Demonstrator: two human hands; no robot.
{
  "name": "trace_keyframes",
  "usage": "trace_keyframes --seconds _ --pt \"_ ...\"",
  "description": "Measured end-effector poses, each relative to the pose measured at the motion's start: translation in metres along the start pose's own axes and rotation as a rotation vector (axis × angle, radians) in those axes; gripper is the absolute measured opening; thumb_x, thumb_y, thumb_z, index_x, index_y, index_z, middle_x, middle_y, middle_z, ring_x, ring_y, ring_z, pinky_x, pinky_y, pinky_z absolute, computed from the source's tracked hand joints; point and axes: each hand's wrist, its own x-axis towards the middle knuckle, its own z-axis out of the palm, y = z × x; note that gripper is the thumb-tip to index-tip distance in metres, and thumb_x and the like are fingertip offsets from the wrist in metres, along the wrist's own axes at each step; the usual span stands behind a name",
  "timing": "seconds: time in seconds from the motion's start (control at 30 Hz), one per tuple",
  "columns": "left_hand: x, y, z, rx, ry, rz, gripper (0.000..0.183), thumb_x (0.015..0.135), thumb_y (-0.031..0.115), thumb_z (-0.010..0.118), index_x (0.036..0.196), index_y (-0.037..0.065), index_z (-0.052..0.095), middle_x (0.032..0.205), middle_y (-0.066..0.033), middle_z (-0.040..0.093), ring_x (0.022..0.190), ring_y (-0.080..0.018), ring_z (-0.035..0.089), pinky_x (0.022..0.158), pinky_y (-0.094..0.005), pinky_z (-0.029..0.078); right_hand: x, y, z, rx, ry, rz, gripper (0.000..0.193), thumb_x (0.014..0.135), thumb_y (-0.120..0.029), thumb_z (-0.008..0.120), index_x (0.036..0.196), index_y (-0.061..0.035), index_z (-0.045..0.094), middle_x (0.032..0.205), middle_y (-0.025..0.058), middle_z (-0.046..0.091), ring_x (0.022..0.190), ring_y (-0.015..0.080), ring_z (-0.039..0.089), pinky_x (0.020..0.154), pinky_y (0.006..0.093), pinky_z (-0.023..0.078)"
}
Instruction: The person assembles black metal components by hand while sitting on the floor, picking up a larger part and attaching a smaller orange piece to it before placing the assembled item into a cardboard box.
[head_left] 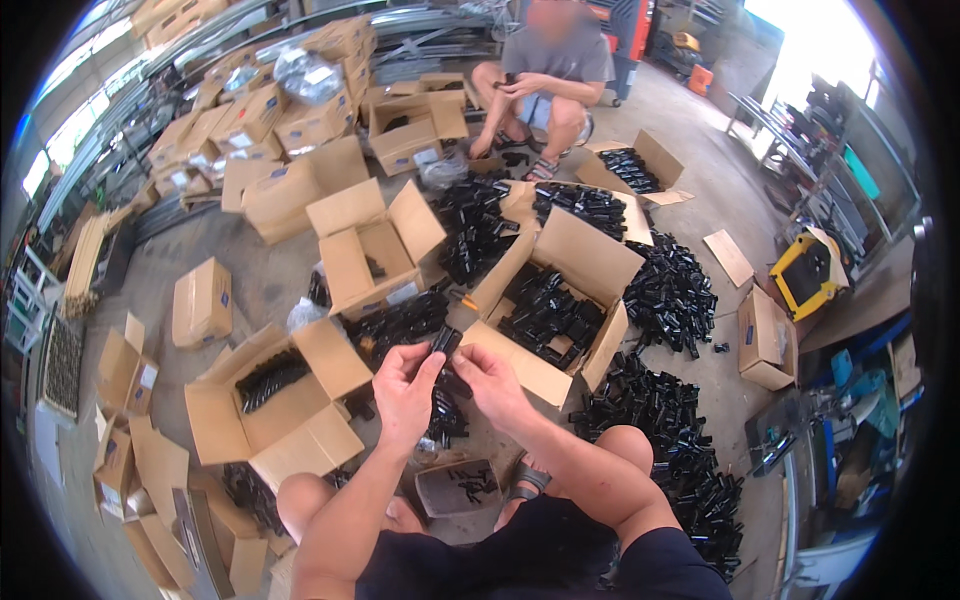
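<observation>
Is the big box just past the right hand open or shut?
Open. The box has its flaps spread outward, and black parts show inside.

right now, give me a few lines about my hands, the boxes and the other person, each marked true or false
1. Your left hand holds a black part. True.
2. Your right hand rests on your knee. False: your right hand is raised, its fingertips close by that part.
3. The open cardboard box just beyond your right hand has black pieces in it. True.
4. The other person is standing upright. False: the other person is low down, knees bent.
5. A shallow grey tray lies on the floor between your feet. True.
</observation>
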Motion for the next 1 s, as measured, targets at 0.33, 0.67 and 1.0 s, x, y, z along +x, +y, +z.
trace_keyframes --seconds 0.33,0.67,1.0 --pt "0.013 -0.003 0.001 0.013 0.042 -0.028 0.019 0.094 0.006 0.072 0.109 -0.002 0.063 0.099 -0.0081 0.072 0.088 -0.0091 0.066 0.079 -0.024 0.054 -0.014 -0.037 -0.001 -0.267 -0.125 -0.094 0.036 0.098 -0.016 0.066 0.127 0.0026 0.057 0.098 0.0044 0.066 0.079 0.0084 0.061 0.068 0.0257 0.053" --pt "0.016 0.02 -0.008 0.094 0.143 0.176 0.015 0.101 0.014 0.063 0.102 -0.001 0.066 0.095 -0.0065 0.072 0.083 -0.0088 0.063 0.076 -0.0241 0.051 -0.03 -0.048 -0.013 -0.463 -0.039 -0.06 0.036 0.096 -0.013 0.068 0.129 0.0003 0.062 0.084 0.0019 0.065 0.064 0.0081 0.058 0.058 0.0254 0.049" --pt "0.028 0.09 -0.076 -0.076 0.443 0.513 0.017 0.102 0.017 0.063 0.1 0.001 0.068 0.099 -0.0096 0.072 0.092 -0.0161 0.067 0.082 -0.0314 0.053 -0.062 -0.115 -0.09 -0.394 0.23 -0.202 0.036 0.099 -0.013 0.066 0.131 0.0033 0.061 0.083 0.0016 0.063 0.069 0.006 0.056 0.062 0.0212 0.048"
